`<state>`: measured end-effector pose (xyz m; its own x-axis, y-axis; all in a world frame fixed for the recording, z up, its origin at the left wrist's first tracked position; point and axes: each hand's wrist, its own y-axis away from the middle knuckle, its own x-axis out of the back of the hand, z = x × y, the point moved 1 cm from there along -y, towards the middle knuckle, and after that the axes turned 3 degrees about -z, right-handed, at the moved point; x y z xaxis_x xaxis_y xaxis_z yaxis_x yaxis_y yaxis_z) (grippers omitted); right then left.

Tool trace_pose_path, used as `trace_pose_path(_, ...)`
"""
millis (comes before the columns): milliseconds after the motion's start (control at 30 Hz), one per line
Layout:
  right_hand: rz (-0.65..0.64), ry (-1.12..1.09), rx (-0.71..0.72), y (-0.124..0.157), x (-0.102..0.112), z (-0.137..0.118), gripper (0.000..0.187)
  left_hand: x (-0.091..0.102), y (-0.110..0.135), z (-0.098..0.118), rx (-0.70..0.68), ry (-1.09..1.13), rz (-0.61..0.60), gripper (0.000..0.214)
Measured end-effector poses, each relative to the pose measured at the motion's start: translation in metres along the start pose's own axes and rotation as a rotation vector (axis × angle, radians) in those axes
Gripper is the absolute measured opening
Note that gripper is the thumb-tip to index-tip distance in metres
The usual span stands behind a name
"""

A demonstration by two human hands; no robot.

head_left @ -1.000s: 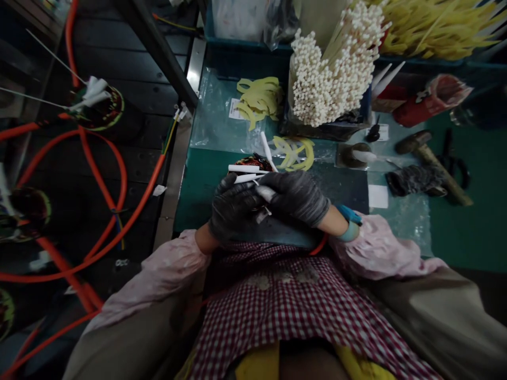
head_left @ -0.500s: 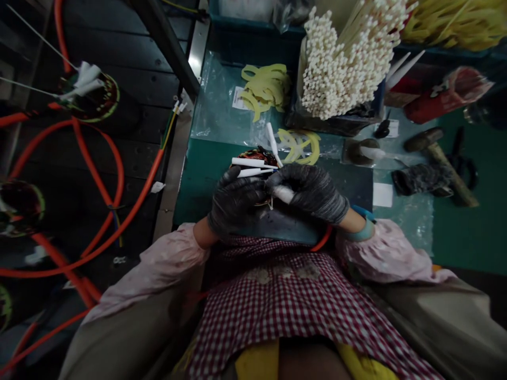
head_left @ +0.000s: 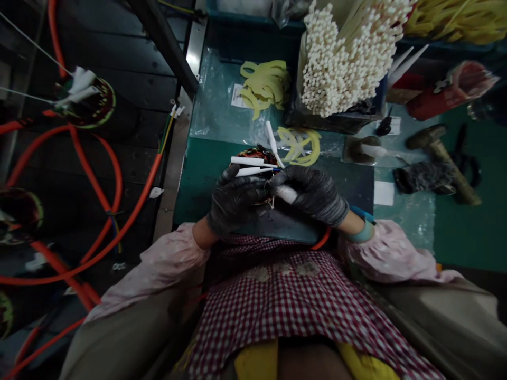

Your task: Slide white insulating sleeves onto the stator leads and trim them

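In front of me on the bench is a motor stator with copper-red windings, partly hidden by my hands. White insulating sleeves lie across its top, and another sleeve stands up at its far side. My left hand, in a dark grey glove, is closed round the stator's near left side. My right hand, gloved alike and with white wrapping on the thumb, is pinched at the stator's right edge. What its fingertips hold is hidden; a blue wire end and a short pale cord show beside them.
Yellow insulation strips lie beyond the stator, near a box of white-tipped thin rods. To the right are a hammer and a dark roll. Further stators with orange tubes stand on the left conveyor.
The view has shifted slightly, so the left-hand stators and tubes appear a little further left. My hands keep nearly the same place and grip at the stator.
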<state>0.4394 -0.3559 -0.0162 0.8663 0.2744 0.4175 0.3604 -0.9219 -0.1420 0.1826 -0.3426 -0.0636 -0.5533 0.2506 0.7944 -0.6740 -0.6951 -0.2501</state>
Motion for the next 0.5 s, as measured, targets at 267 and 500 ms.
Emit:
trace_pose_path(267,-0.204,0.065,0.233,0.007,-0.006,0.007,0.024,0.005,0.002,0.007,0.003,-0.062,-0.049,0.033)
trace_pose_path(500,-0.219,0.334,0.34,0.029,-0.006,0.018,0.023,0.003,0.003,0.008,-0.018,-0.044,0.006,0.027)
